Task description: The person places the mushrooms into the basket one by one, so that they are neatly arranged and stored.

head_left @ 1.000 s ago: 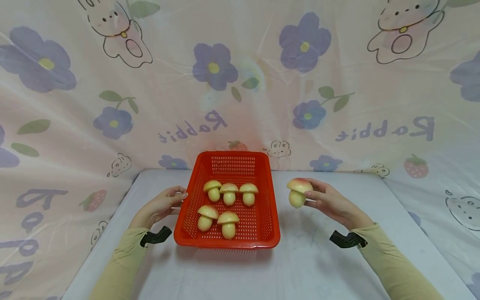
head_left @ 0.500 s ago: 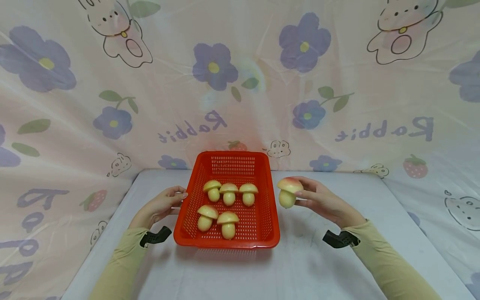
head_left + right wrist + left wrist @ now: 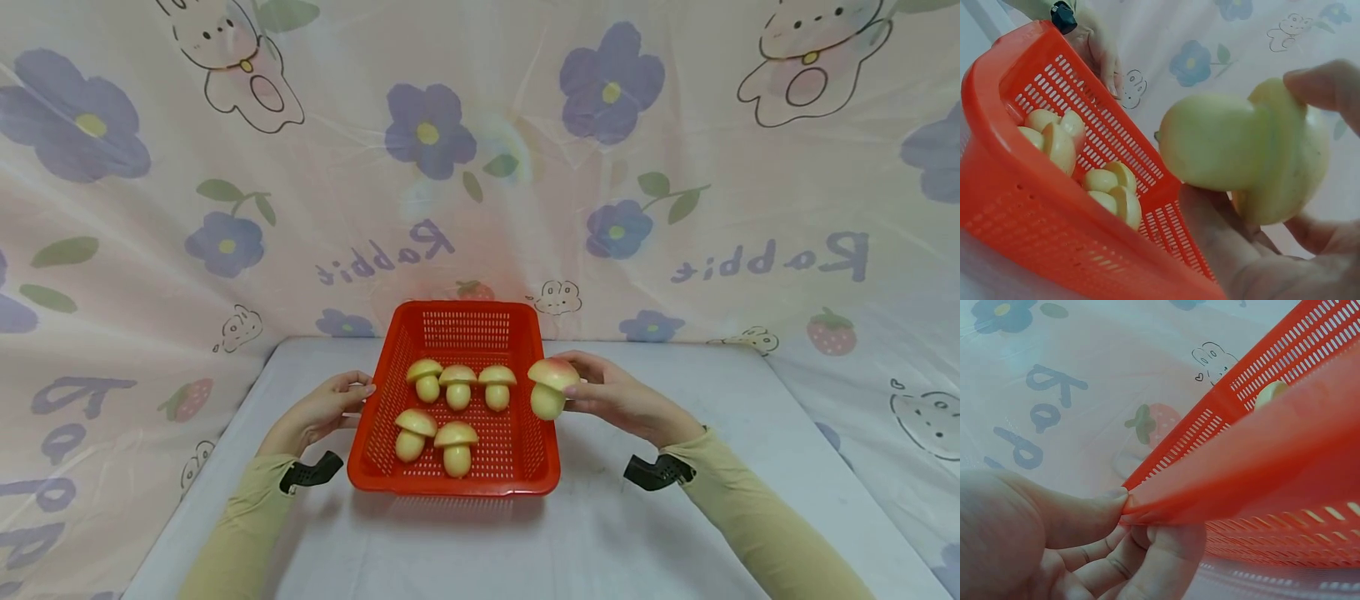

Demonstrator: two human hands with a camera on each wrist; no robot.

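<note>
A red plastic basket (image 3: 456, 485) with slotted walls stands on the table. Inside it several mushroom-shaped pieces, such as this mushroom (image 3: 457, 450), lie in a back row and a front row. My left hand (image 3: 324, 412) pinches the basket's left rim between thumb and fingers, which the left wrist view (image 3: 1166, 562) shows up close. At the basket's right rim, my right hand (image 3: 618, 398) holds another mushroom (image 3: 551, 387) with a pinkish cap and pale stem. In the right wrist view this mushroom (image 3: 1210, 140) sits between thumb and fingers, apart from the basket.
A white-covered table (image 3: 660, 533) carries the basket. Behind it hangs a patterned curtain (image 3: 517, 225) with flowers and rabbits, close to the basket's back rim. Black wrist cameras, one on the right wrist (image 3: 660, 472), sit over the sleeves.
My right hand has moved left with the mushroom, from beside the basket to over its right rim. The left hand and the basket have stayed in place.
</note>
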